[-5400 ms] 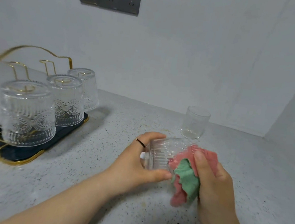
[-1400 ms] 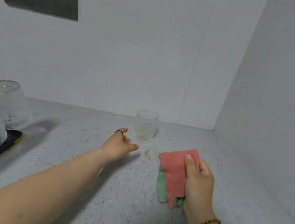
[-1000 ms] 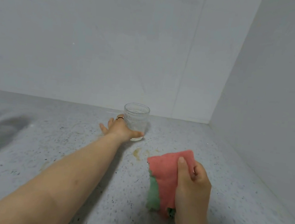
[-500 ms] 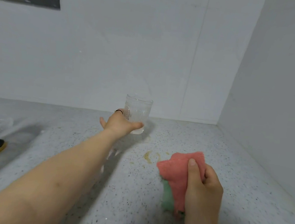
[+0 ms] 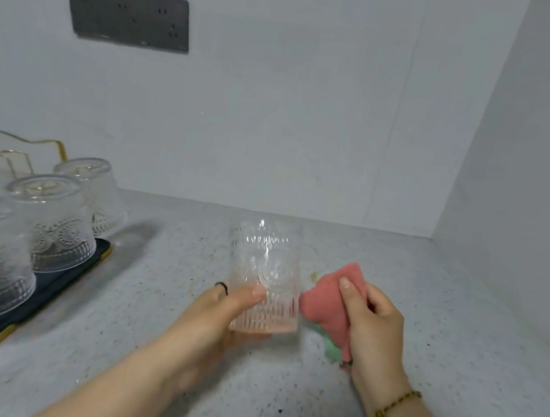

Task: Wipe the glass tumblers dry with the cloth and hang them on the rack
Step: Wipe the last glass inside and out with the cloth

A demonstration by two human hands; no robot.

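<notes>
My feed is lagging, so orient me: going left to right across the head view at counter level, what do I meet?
Rack with upturned tumblers → left hand holding an upright tumbler → cloth → right hand gripping it → side wall.

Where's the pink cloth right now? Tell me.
In the head view, the pink cloth is bunched in the right hand, right of centre, beside the tumbler held in the left hand.

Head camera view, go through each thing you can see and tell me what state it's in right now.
Tumbler: upright, held near its base, off the counter.
Left hand: shut on the tumbler.
Cloth: bunched, touching the tumbler's side.
Right hand: shut on the cloth.
Rack: holds inverted glasses.
Inverted glasses: three clearly seen, mouths down.
Counter: bare beside the hands.
</notes>
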